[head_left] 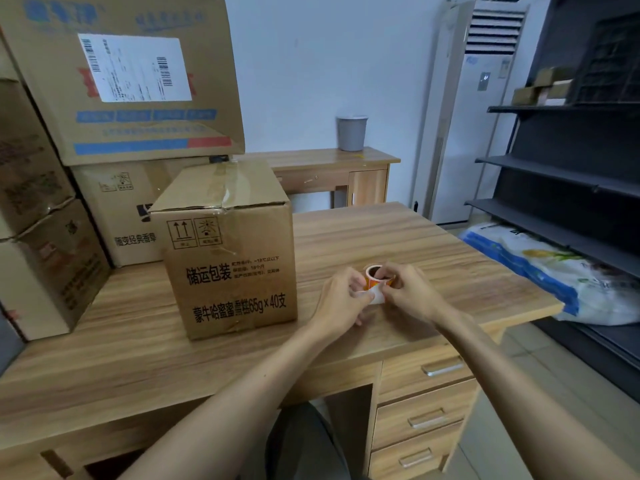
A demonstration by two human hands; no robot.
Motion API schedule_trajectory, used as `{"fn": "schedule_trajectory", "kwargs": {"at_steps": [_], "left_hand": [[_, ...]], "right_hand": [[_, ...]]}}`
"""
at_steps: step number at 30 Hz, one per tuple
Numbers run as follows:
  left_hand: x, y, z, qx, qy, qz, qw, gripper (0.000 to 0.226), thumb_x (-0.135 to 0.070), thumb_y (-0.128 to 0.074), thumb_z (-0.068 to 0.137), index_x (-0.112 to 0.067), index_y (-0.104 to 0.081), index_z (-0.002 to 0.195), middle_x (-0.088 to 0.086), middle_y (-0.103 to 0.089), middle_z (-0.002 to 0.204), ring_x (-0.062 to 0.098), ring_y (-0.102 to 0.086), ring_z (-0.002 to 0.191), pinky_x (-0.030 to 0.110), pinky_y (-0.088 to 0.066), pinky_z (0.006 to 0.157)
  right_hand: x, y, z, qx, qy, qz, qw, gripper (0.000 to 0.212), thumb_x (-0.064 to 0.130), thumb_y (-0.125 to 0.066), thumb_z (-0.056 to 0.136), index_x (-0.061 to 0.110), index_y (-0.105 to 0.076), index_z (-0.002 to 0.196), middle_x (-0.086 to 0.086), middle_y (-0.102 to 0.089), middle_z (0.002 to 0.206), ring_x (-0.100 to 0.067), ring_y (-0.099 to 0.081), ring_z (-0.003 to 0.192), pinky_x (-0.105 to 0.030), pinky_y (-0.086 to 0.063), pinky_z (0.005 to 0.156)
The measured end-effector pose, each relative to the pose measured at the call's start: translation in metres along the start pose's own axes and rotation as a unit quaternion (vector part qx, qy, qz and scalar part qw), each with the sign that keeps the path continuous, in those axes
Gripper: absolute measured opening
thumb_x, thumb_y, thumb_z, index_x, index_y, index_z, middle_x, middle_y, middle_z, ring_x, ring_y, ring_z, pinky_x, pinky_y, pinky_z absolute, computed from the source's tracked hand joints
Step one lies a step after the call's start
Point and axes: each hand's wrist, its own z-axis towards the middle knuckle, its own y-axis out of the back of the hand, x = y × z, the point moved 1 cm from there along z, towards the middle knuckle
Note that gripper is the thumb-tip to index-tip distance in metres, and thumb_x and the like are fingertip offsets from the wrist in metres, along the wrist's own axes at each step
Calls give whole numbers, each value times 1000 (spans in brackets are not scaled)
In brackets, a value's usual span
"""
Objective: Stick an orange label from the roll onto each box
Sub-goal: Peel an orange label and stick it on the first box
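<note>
The fingers of the left hand are curled round the loose white end of the strip. The roll of orange labels is pinched in the curled fingers of the right hand. It is held low over the desk, to the right of the nearest box; whether it rests on the wood cannot be told.

No orange label is seen on any visible face of the large top box, the stacked boxes at the left, or the nearest box. The work is therefore judged barely begun: a first label is apparently being peeled, and every box is left.

The wood-grain desk is flanked by dark shelving. Behind it are seen a white air conditioner, a second desk, a printed sack and a grey bin.
</note>
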Motion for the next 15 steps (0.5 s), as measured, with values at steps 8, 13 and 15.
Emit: {"fn": "schedule_trajectory", "kwargs": {"at_steps": [8,13,15], "left_hand": [[-4,24,-1,-11,-61,141,988,9,-26,-72,91,-18,-74,93,2,-63,95,20,-58,91,33,-41,74],[-2,35,-5,-11,-98,209,973,16,-24,-59,100,-19,-74,98,-6,-52,84,24,-58,91,32,-36,70],[1,38,-7,-6,-114,236,965,19,-21,-55,102,-21,-73,108,-3,-58,92,27,-60,102,33,-41,75]], "right_hand": [[5,6,0,39,-9,-53,998,26,21,-71,85,12,-70,110,0,-72,107,-18,-64,102,-29,-46,83],[8,8,-3,51,-14,-89,995,26,21,-66,88,15,-68,113,-3,-71,112,-23,-63,104,-40,-49,90],[7,8,-3,54,-12,-101,993,24,25,-65,89,18,-68,112,-3,-70,111,-24,-63,104,-44,-50,89]]}}
